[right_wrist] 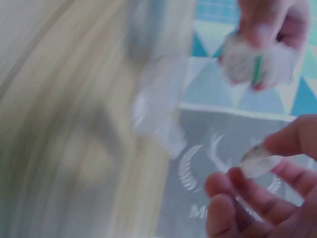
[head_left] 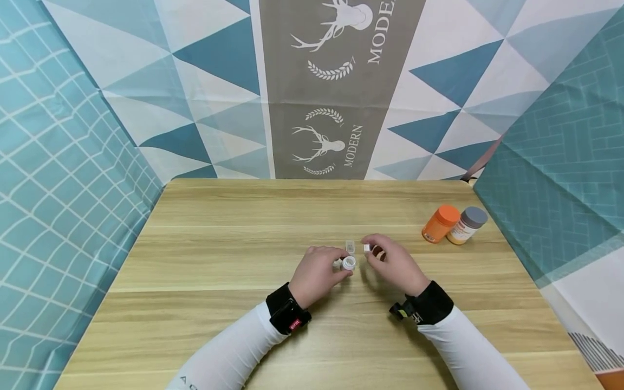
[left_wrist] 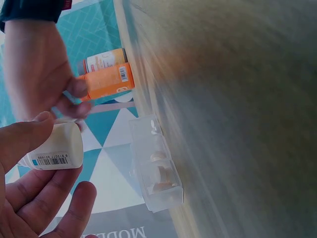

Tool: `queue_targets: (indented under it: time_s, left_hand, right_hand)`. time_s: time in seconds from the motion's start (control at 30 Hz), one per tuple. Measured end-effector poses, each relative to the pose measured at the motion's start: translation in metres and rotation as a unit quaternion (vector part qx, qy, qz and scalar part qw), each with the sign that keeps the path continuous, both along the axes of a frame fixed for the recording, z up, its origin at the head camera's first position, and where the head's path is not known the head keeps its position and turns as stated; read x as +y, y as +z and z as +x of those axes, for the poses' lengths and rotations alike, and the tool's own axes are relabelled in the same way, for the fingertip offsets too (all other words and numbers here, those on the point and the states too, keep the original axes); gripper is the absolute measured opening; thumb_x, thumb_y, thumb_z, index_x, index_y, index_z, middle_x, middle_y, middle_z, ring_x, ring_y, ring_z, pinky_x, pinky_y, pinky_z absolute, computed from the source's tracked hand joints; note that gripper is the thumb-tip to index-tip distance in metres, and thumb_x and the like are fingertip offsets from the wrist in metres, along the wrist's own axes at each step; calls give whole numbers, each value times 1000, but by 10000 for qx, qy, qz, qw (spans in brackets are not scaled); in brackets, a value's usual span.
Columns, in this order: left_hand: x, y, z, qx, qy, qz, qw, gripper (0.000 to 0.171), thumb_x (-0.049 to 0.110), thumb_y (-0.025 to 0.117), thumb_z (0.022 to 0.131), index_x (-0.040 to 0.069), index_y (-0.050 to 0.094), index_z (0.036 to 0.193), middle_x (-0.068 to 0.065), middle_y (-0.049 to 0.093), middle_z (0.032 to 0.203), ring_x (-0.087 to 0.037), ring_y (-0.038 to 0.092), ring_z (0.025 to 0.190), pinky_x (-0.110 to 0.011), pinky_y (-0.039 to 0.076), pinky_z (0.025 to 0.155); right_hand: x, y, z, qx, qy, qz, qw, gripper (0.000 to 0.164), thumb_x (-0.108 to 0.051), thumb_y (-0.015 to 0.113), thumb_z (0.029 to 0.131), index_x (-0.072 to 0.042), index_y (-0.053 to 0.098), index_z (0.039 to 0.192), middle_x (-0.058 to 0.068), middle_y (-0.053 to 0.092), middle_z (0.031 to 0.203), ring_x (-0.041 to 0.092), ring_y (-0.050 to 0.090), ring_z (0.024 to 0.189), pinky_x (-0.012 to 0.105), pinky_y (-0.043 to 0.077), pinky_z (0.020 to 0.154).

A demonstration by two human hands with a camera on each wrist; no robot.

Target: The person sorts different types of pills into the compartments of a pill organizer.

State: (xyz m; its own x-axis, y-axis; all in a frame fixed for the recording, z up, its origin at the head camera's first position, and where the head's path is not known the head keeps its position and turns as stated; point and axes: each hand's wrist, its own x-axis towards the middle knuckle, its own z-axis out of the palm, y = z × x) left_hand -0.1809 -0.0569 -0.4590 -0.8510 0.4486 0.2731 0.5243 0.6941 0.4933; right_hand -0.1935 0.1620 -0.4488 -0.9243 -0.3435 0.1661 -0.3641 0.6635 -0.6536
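My left hand grips a small white bottle between thumb and fingers, its uncapped mouth facing up. A barcode label shows on the bottle's side in the left wrist view. To the right of it, my right hand pinches a small white bottle cap, apart from the bottle; the cap looks round but blurred in the right wrist view. Just beyond the bottle, a clear plastic pill box sits on the table with several pale tablets inside. Whether the bottle holds anything is hidden.
An orange bottle with an orange lid and a white-and-yellow bottle with a grey lid stand side by side at the right of the wooden table. A patterned cloth hangs behind the table's far edge.
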Motion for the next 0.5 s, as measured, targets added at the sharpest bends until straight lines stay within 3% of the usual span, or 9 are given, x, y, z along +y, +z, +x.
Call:
queue_targets:
  time_s: [0.1,0.2,0.37,0.5]
  left_hand:
    - [0,0,0,31,-19,71,10000,25,32,80,84,20,73,106,9,73,105,-10,67,98,-36,43,87]
    - [0,0,0,63,-85,116,9999,23,31,79,85,19,73,104,9,73,102,-11,67,96,-36,45,88]
    - [0,2,-1,75,-151,47,9998,21,31,78,86,18,72,101,9,72,97,-10,66,91,-37,48,89]
    - [-1,3,0,58,-131,-15,9999,21,32,78,86,18,72,102,9,72,97,-10,66,90,-37,48,89]
  right_hand:
    - [-8,3,7,335,130,-507,9981,24,-8,65,94,-5,63,118,6,66,105,14,60,84,31,52,70]
    - [-15,3,13,448,179,-848,9952,22,-8,71,91,-8,62,111,2,64,90,11,57,74,27,49,63]
    - [-21,2,20,516,204,-776,9954,22,-13,76,88,-14,62,104,-6,56,75,7,50,65,24,44,57]
    - [-23,1,21,583,336,-653,9956,18,-15,76,88,-17,65,102,-7,64,86,6,52,68,25,45,58]
